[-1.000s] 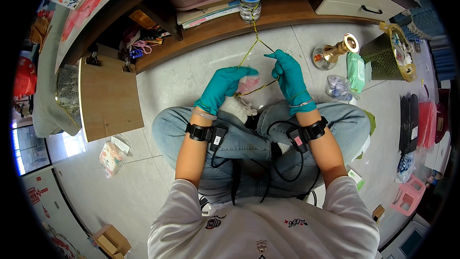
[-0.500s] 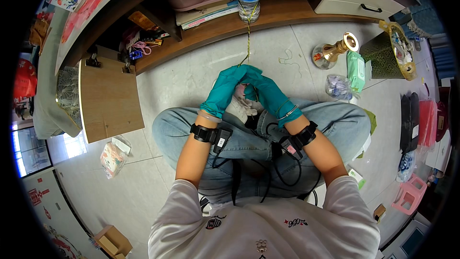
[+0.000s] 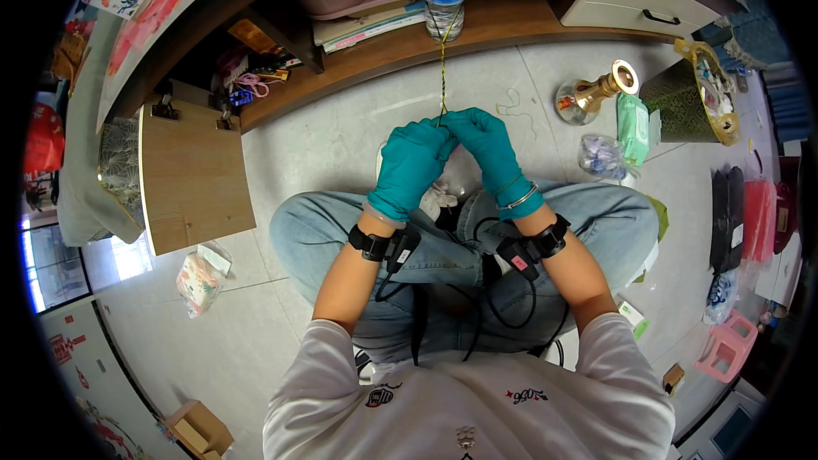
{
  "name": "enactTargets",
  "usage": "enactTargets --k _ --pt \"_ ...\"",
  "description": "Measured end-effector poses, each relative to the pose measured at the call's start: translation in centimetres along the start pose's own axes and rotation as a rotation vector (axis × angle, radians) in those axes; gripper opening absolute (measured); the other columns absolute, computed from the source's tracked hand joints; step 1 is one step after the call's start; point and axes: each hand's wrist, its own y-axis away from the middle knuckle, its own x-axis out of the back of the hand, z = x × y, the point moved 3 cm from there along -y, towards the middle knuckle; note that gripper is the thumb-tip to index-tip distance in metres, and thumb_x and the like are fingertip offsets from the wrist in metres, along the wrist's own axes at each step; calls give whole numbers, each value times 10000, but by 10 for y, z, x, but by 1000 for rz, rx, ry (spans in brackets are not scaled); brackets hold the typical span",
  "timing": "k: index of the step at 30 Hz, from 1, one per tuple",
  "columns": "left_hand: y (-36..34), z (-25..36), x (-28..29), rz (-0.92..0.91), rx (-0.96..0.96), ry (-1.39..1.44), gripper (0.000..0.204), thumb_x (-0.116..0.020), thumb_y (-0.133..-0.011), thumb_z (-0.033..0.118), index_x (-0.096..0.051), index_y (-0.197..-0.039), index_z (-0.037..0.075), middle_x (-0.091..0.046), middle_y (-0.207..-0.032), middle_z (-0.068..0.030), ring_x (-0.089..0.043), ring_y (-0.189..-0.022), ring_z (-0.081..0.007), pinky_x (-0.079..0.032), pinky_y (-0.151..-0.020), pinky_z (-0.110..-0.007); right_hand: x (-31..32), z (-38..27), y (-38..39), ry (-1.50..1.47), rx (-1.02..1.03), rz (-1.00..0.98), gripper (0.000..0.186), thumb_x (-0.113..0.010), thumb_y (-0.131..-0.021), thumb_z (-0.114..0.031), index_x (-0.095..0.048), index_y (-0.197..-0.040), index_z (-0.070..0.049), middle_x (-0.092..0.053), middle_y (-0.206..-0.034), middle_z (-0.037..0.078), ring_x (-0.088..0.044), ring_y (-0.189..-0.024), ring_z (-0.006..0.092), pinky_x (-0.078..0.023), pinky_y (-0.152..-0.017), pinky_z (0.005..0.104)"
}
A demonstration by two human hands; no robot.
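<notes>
A braided yellow and black cord runs from a water bottle with a blue label, looped around its body, down to my fingers. Both hands wear teal gloves and meet at the cord's lower end. My left hand is closed with its fingertips pinching the strands. Against it, my right hand is also closed, gripping the cord from the other side. The exact hold of each finger is hidden by the gloves. Between my crossed legs, below the hands, a white shoe partly shows.
The bottle stands on a low brown shelf beside stacked books. To the right are a gold-coloured vase-like object, a green wipes pack and a waste basket. An open cabinet door juts out at left.
My hands have turned from a cupped pose, palms inward, to backs up with fingertips together at the cord. The bottle has barely shifted.
</notes>
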Motion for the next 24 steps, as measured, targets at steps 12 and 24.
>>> enactTargets --k 12,24 --pt "6 -51 7 235 889 1170 403 -587 -870 320 -580 -588 32 -506 -511 -40 -488 -515 -131 -408 -548 -261 38 -3 -12 -493 -29 235 198 -546 -893 -228 -604 -901 -39 -604 -752 60 -582 -679 153 -485 -659 269" --pt "4 -53 6 166 661 974 319 -531 -919 232 -643 -1034 -43 -673 -982 -103 -602 -860 -118 -460 -815 -252 17 -25 -5 -621 45 176 262 -500 -912 -247 -594 -924 -2 -599 -764 64 -567 -718 152 -479 -716 291"
